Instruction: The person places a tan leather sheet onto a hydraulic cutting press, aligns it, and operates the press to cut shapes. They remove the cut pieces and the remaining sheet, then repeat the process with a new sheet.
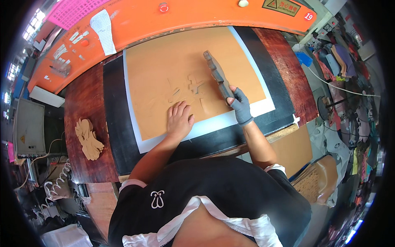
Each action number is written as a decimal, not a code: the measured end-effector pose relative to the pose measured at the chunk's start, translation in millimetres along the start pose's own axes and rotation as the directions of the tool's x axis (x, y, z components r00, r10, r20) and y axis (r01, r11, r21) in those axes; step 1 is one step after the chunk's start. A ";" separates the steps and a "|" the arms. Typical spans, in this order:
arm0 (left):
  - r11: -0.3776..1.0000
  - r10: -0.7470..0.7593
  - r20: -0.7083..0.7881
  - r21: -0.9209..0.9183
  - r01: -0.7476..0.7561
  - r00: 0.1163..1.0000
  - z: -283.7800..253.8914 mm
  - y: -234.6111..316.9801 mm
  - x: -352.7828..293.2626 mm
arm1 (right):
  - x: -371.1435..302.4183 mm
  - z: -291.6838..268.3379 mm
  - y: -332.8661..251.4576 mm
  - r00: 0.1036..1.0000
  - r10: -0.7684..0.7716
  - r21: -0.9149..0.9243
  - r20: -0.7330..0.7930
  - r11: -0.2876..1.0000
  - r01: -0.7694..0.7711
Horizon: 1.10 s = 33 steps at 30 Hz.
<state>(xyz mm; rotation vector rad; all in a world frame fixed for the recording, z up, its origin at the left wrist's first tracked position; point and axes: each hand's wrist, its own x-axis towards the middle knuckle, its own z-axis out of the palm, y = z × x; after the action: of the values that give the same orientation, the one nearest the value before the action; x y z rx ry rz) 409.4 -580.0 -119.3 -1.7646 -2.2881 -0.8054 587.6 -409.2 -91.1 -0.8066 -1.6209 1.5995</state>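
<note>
A broad tan sheet [160, 61], which looks like leather, lies over a white backing sheet [263, 108] on the black work board [114, 111]. My left hand [180, 118], bare, rests flat on the near part of the tan sheet, fingers stretched out. Just beyond its fingertips are several cut lines and small cut-out gaps [194, 85]. In a grey fingerless glove, my right hand [240, 106] grips the near end of a long metal cutting die [217, 75] with a stepped outline. The die is tilted, its far end pointing away from me; whether it touches the sheet, I cannot tell.
Across the back runs an orange machine beam [135, 24] with a red button [163, 8] and a hanging paper [103, 33]. A pile of cut tan pieces [89, 140] sits on the reddish board at left. Folded materials [335, 61] crowd the right side.
</note>
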 end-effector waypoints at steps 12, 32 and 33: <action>0.999 0.034 0.015 0.011 -0.034 0.999 2.4 -2.3 1.8 | 5.1 -11.5 26.2 0.912 -0.407 -0.848 0.040 0.469 0.247; 0.949 0.310 0.261 -0.144 -0.281 0.914 15.4 46.0 2.5 | 0.3 -39.3 34.6 0.961 -0.185 -0.304 -0.206 0.946 0.117; 0.948 0.313 0.273 -0.148 -0.282 0.910 15.2 46.6 1.9 | -2.7 -46.3 35.2 0.956 -0.106 -0.088 -0.273 0.993 0.084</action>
<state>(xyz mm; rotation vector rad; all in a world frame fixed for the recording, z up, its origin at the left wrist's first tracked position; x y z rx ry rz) 455.4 -563.1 -116.2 -2.3495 -2.0849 -0.6543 625.9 -384.4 -127.2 -0.9329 -1.5003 1.2999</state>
